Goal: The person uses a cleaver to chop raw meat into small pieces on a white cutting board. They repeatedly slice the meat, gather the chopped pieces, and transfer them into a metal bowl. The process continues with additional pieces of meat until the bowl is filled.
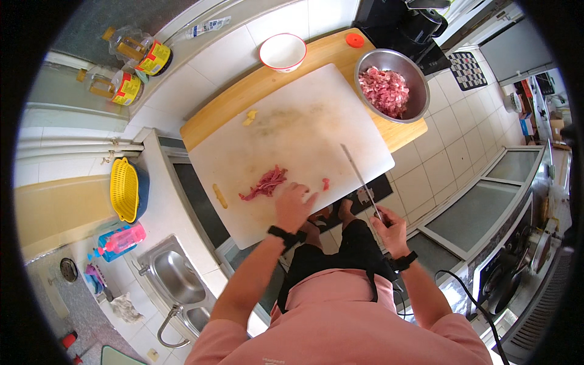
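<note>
My right hand [393, 228] grips the dark handle of a kitchen knife [358, 175], off the near right edge of a white plastic cutting board [319, 137]. The knife's narrow blade points away over the board. Beside a small heap of sliced raw red meat [267, 183] is my left hand [295, 204], fingers apart and slightly curled. Whether its fingertips touch the meat, I cannot tell. A small loose scrap of meat [325, 184] lies between my left hand and the blade. Farther back on the board are a few yellow pieces [250, 117], possibly ginger.
Beneath the board is a larger wooden board [214, 125]. On it stand a metal bowl [419, 86] of cut raw meat, a white bowl [283, 52] with a red rim and a red lid [354, 40]. A steel sink [178, 273] and yellow basket [123, 189] are at left.
</note>
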Demonstrator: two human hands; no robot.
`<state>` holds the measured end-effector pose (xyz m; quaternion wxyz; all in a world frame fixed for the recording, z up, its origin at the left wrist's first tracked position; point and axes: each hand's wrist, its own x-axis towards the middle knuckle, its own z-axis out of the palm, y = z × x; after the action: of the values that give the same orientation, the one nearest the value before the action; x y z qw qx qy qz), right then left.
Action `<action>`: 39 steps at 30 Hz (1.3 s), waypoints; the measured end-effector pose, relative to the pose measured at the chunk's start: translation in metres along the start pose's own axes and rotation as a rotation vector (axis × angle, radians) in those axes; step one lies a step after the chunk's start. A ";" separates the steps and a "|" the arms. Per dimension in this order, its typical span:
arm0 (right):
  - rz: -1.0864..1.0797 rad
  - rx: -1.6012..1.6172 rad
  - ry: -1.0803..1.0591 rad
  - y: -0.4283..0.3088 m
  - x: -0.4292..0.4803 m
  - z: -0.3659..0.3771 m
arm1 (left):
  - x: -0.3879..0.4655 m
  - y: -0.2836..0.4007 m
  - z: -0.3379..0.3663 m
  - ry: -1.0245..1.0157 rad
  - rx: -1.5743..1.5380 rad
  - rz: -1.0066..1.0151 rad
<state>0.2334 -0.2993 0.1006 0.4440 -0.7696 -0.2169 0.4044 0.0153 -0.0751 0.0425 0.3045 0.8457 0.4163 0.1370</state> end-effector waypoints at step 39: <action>0.278 0.249 -0.255 -0.015 -0.002 0.038 | 0.017 -0.053 -0.056 0.104 0.224 -0.077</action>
<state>0.2015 -0.2739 0.1036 0.4448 -0.6740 -0.1116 0.5792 -0.0342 -0.0140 0.0518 0.1915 0.8494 0.4765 0.1215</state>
